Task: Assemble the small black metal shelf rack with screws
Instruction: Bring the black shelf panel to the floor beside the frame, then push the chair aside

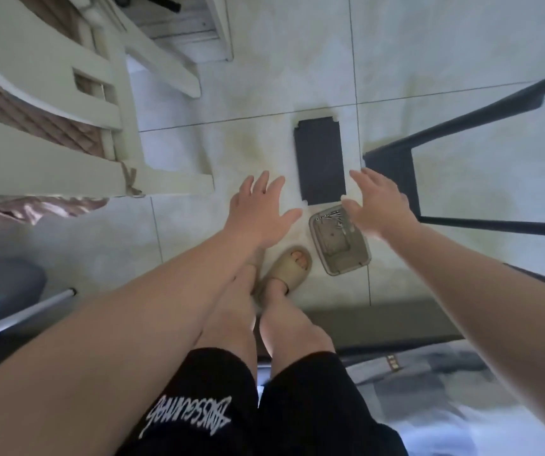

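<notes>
Two hands: left hand (258,209) and right hand (379,205) both reach forward and down, fingers spread and straight, holding nothing.
Shelf panel: black rectangular shelf panel (320,162) lies flat on the tiled floor (462,44), between the two hands and just beyond them, touched by neither.
Rack frame: black metal frame (393,159) stands just right of the panel, near the right hand.
Screws: loose screws (330,218) lie in a small clear plastic tray (340,255), just in front of the panel.
Surroundings: white chair (116,93) at left; beige slipper (292,261) beside the tray.
Step in hand: judged as reaching to pick up the panel; no fastening under way.
Next move: likely a two-sided grip on the panel's long edges, then lifting it to the frame before any screw is taken.
</notes>
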Available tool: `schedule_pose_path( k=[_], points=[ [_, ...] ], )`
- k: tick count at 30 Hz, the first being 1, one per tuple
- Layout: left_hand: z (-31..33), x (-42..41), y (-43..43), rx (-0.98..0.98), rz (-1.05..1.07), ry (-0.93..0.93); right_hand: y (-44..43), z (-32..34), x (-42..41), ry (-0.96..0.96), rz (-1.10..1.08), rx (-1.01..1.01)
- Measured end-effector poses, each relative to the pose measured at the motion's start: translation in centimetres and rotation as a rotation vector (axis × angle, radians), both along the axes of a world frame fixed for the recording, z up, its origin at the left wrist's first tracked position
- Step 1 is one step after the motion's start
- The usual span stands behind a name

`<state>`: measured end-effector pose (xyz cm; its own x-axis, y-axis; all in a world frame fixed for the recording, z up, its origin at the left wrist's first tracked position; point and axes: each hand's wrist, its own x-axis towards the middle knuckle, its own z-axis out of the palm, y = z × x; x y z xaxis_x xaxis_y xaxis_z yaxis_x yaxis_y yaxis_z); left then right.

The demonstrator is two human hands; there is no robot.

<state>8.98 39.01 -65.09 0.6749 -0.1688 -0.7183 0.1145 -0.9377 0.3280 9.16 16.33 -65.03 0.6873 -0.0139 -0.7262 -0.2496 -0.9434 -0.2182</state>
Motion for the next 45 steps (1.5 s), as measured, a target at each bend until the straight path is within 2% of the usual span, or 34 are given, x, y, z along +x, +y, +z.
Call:
schedule_pose_path(
  k=[8, 13, 20, 24, 29, 32, 37, 41, 45],
  points=[
    [16.3, -0.3, 1.9, 0.000, 0.083, -0.192, 3.2, 17.5, -1.9, -0.125, 0.112, 0.015],
    [24.7, 0.5, 3.4, -0.065, 0.114, -0.370, 5.4, 26.2, -1.5, -0.277, 0.208, 0.043],
    [34.2, 1.1, 8.2, -0.204, 0.210, -0.617, 9.2, 35.3, 2.0, -0.481, 0.407, 0.106],
    [38.4, 0.6, 11.6, -0.315, 0.309, -0.821, 12.4, 39.6, 5.2, -0.580, 0.524, 0.158],
    [41.4, 1.9, 17.1, -0.260, 0.463, -1.029, 18.0, 43.4, 10.0, -0.674, 0.670, 0.224],
    [41.3, 3.5, 20.7, -0.160, 0.533, -0.984, 21.7, 45.0, 12.7, -0.726, 0.753, 0.287],
    [38.9, 5.5, 25.1, -0.093, 0.668, -0.773, 26.9, 46.3, 16.4, -0.735, 0.900, 0.334],
    [36.8, 5.6, 27.1, -0.090, 0.775, -0.639, 29.9, 46.4, 18.7, -0.678, 0.992, 0.344],
    [34.9, 5.6, 27.9, -0.122, 0.858, -0.499, 33.2, 45.7, 21.8, -0.545, 1.128, 0.257]
  ],
)
